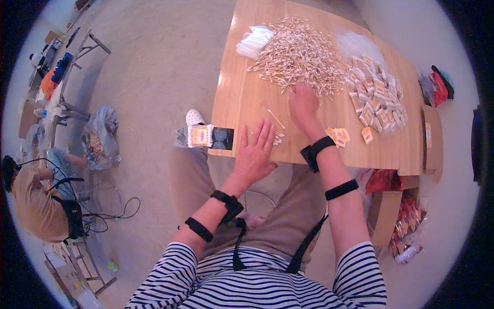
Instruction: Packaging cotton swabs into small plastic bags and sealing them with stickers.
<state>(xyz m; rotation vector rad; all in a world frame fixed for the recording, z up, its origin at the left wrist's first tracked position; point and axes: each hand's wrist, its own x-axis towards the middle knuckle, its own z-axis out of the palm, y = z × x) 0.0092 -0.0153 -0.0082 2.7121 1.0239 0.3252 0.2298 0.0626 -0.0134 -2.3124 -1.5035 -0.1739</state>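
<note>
My left hand (254,154) lies flat near the table's front edge, its fingers stretched out. Beside its fingertips are a few loose cotton swabs (278,138), and another swab (276,118) lies slanted just beyond them. At the near edge of a big heap of cotton swabs (303,54) is my right hand (304,103), its fingers curled closed; what they hold, if anything, is hidden. Left of my left hand, a clear packet of swabs with an orange-and-white label (199,136) rests on a dark strip (222,138) at the table's corner.
Small labelled packets (378,95) are piled on the right, with orange cards (338,136) nearer me. Clear plastic bags (255,42) lie beyond the heap. Under the wooden table (234,92) on the right stands an open carton (386,216). Another person (38,206) sits at far left.
</note>
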